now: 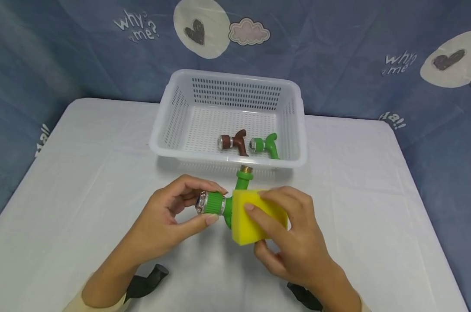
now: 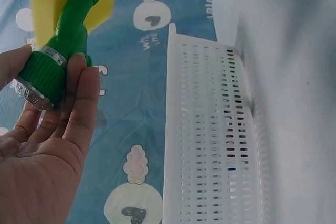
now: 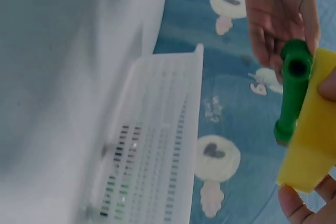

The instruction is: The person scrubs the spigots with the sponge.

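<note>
In the head view a green faucet (image 1: 228, 207) is held over the white table, its brass threaded end pointing away toward the basket. My left hand (image 1: 173, 214) pinches its ribbed green and silver knob between thumb and fingers. A yellow sponge (image 1: 243, 223) is gripped by my right hand (image 1: 294, 229), which holds it against the right side of the faucet and hides part of the body. The left wrist view shows the green faucet (image 2: 71, 24) with its spout in front of the sponge (image 2: 44, 3). From the right wrist, the sponge (image 3: 310, 135) lies along the faucet (image 3: 295, 87).
A white perforated basket (image 1: 173, 152) stands at the back of the white-covered table (image 1: 83, 173). Inside it lie a brown faucet (image 1: 238, 141) and another green faucet (image 1: 269, 146). Behind the table hangs a blue printed cloth (image 1: 329, 52). Black straps (image 1: 146, 281) are on the wrists.
</note>
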`<state>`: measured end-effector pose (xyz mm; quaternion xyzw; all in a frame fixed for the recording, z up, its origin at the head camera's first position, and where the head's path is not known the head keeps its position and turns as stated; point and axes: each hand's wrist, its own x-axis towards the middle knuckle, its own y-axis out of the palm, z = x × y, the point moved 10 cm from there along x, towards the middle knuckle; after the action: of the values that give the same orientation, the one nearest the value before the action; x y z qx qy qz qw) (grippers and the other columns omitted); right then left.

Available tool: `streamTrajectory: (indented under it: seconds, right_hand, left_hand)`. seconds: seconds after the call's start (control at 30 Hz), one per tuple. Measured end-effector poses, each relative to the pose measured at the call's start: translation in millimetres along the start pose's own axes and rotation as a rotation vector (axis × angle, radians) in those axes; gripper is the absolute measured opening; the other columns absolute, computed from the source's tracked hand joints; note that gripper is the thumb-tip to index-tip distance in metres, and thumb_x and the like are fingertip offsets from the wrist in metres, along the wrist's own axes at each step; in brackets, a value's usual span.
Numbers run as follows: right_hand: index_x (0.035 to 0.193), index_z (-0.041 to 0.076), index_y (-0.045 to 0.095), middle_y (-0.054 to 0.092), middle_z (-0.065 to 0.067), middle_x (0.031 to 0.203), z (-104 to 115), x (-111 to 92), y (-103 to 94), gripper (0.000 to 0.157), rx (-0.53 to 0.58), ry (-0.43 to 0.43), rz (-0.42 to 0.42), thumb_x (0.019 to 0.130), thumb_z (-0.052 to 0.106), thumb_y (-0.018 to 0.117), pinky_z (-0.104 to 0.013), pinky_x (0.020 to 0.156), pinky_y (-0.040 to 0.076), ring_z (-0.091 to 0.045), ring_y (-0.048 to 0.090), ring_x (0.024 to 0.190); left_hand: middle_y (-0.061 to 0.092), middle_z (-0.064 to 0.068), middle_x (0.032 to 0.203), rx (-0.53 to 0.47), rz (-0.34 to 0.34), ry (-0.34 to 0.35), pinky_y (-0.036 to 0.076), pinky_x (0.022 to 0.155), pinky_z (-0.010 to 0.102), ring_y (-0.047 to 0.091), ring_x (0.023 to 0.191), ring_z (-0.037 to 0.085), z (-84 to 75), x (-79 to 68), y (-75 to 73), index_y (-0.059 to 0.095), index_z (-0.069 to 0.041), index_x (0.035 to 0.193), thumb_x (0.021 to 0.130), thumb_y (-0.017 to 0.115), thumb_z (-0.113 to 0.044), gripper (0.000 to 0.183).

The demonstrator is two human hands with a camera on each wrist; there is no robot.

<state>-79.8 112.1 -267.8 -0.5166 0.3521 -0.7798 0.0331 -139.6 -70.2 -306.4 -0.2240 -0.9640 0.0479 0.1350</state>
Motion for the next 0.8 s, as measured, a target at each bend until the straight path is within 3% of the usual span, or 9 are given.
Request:
streamTrajectory:
  seconds: [0.2, 0.3, 0.53, 0.8]
  right_hand:
    - [0.128, 0.006, 0.068, 0.058, -0.024, 0.128, -20, -5, 1.2, 0.035, -0.073, 0.112, 0.056, 0.099, 0.019, 0.052, -0.048, 0.095, 0.043, -0.045, 0.050, 0.112]
    - [0.127, 0.005, 0.068, 0.058, -0.026, 0.128, -26, -7, -2.0, 0.034, -0.097, 0.135, 0.046, 0.100, 0.022, 0.055, -0.049, 0.093, 0.042, -0.046, 0.050, 0.111]
    - [0.121, -0.001, 0.065, 0.056, -0.027, 0.120, -16, -2, -13.2, 0.032, -0.088, 0.061, -0.070, 0.102, 0.025, 0.060, -0.046, 0.088, 0.041, -0.043, 0.051, 0.105]
    - [0.120, 0.000, 0.065, 0.056, -0.026, 0.118, -9, -4, -4.7, 0.028, -0.080, 0.002, -0.060, 0.102, 0.020, 0.060, -0.046, 0.088, 0.043, -0.042, 0.051, 0.105]
  left_hand:
    - [0.069, 0.007, 0.125, -0.019, 0.001, 0.004, 0.058, 0.096, 0.037, 0.067, 0.111, 0.028, -1.2, -0.6, -2.1, 0.064, -0.010, 0.127, 0.089, 0.076, 0.012, 0.046]
    - [0.069, 0.006, 0.125, -0.027, 0.006, -0.006, 0.058, 0.095, 0.037, 0.068, 0.110, 0.028, -1.9, -1.1, -2.4, 0.063, -0.011, 0.128, 0.089, 0.077, 0.012, 0.047]
    - [0.069, 0.010, 0.126, -0.042, -0.011, 0.027, 0.060, 0.091, 0.034, 0.068, 0.107, 0.028, -3.6, 0.2, -4.1, 0.062, -0.006, 0.129, 0.089, 0.074, 0.015, 0.047]
    - [0.069, 0.011, 0.127, -0.063, 0.003, 0.026, 0.060, 0.091, 0.036, 0.068, 0.108, 0.030, -3.7, -0.5, -3.5, 0.062, -0.006, 0.129, 0.088, 0.074, 0.017, 0.049]
